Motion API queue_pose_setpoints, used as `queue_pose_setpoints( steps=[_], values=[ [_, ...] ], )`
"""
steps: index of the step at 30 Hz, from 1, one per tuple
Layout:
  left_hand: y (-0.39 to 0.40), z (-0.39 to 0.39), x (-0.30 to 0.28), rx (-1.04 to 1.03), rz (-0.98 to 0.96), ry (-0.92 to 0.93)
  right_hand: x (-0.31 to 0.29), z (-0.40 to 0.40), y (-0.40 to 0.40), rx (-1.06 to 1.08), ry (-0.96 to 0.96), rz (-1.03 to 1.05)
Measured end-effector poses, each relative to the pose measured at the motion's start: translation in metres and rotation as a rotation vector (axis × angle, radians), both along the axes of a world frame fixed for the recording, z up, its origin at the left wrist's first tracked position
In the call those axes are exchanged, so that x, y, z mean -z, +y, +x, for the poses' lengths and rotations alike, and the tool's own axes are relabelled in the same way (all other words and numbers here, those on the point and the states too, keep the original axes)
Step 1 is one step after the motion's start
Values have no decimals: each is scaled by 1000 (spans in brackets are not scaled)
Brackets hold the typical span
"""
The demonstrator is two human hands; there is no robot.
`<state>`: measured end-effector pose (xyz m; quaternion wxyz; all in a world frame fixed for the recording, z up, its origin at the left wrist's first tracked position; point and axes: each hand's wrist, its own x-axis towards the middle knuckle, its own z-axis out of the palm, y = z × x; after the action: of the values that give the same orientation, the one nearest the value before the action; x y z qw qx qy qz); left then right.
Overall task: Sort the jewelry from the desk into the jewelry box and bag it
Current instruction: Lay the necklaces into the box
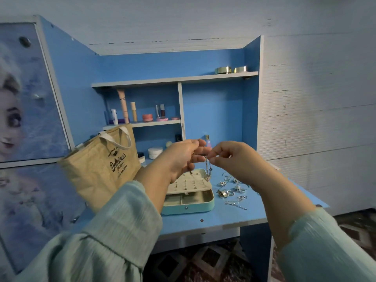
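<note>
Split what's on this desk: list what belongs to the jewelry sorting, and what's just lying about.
Job: chain pinched by left hand and right hand; loose jewelry; jewelry box; bag.
Lying about: shelf cosmetics; white jar; gold tins.

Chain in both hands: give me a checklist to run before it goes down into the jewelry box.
1. Chain held by both hands, left hand and right hand pinching it: ok.
2. Chain hangs free, untangled: cannot tell, it looks doubled.
3. Jewelry box open, lid up: ok.
4. Front compartments of the box free of other pieces: ok, they look bare.
5. Chain directly over the box: ok.
6. Loose jewelry on the desk lies beside the box, out of the path down: ok.
</note>
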<state>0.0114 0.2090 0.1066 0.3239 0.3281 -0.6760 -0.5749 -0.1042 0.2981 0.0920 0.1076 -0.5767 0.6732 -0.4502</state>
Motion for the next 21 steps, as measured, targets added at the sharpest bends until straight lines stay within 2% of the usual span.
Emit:
queue_pose_setpoints(
  steps=[10, 17, 21],
  values=[
    [12, -5, 3, 144, -46, -66, -26, -1, -5, -14, 147, -43],
    [9, -2, -5, 153, -53, -101, -28, -4, -6, -59, -54, -24],
    [5, 1, -13, 148, -58, -110, -25, -7, -8, -65, -32, 19]
  ],
)
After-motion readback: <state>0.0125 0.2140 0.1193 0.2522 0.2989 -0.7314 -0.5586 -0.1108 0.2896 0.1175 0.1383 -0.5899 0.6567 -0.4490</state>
